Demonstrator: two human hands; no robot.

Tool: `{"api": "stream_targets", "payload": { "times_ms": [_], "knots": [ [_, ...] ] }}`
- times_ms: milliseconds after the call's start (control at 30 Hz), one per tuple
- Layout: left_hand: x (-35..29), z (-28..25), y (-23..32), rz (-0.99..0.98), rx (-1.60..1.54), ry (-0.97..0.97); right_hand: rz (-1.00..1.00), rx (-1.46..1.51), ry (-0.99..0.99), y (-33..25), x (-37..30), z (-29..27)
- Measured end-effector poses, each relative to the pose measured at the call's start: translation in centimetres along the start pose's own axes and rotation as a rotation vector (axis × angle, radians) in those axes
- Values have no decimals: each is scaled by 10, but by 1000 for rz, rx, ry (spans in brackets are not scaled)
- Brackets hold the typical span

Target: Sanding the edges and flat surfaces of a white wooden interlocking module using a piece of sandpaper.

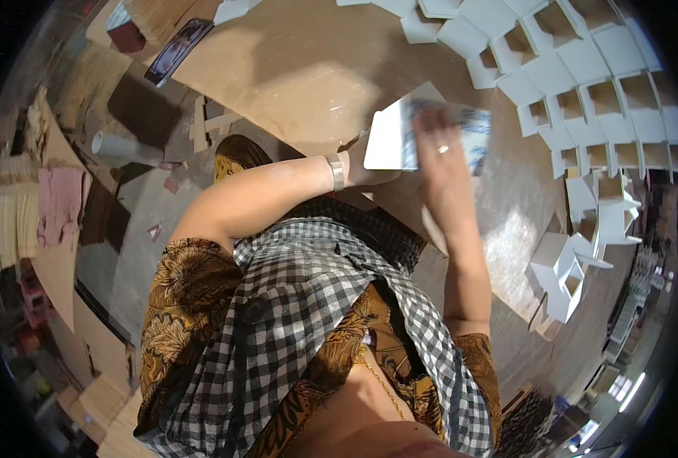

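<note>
- Gripped from two sides, a white card piece (pixel 388 137) with a blue-and-white patterned sheet (pixel 472 130) lying against it sits over the middle of the tabletop (pixel 301 76), a little toward its near edge.
- Right hand (pixel 439 156) lies flat on top of the patterned sheet, fingers spread and pressing down; its grip is wide, not curled round anything, and a ring shows on one finger.
- Left hand (pixel 365 164) is mostly hidden behind the card; it holds the card's lower left edge, though how the fingers close there cannot be told. A watch band (pixel 336 172) circles that wrist.
- Largest thing in view is the brown wooden tabletop, lit by a bright patch at its middle.
- Along the far right edge of the tabletop runs a wide spread of white folded card boxes (pixel 583 84) with square openings, set close together in rows.
- Near the right edge, a few more white card boxes (pixel 564 267) lie tumbled, apart from the rows.
- At the far left corner rests a dark flat tray (pixel 177 49).
- Off the tabletop's left edge, on the floor, lie a pink cloth (pixel 58 202) and a white cup (pixel 117 146) on its side.
</note>
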State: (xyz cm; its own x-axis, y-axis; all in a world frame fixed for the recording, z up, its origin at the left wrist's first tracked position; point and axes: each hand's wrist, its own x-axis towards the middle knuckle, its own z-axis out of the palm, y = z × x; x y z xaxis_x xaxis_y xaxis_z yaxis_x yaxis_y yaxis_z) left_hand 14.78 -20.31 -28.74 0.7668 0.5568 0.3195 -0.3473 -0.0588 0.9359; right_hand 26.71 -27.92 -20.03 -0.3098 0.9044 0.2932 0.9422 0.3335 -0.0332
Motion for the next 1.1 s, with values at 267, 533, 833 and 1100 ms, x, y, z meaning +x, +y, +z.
{"api": "stream_targets", "payload": {
  "times_ms": [267, 533, 833, 1100],
  "knots": [
    [-2, 6, -7, 387, 1160, -37, 34, 200, -56, 4, -13, -1],
    [-1, 5, -20, 277, 754, 50, 154, 12, -241, 14, 2, 6],
    [0, 5, -6, 228, 754, -10, 210, 108, -343, 22, 1, -10],
    [-8, 5, -41, 206, 661, 77, 63, 283, -159, -33, 11, -15]
  ]
}}
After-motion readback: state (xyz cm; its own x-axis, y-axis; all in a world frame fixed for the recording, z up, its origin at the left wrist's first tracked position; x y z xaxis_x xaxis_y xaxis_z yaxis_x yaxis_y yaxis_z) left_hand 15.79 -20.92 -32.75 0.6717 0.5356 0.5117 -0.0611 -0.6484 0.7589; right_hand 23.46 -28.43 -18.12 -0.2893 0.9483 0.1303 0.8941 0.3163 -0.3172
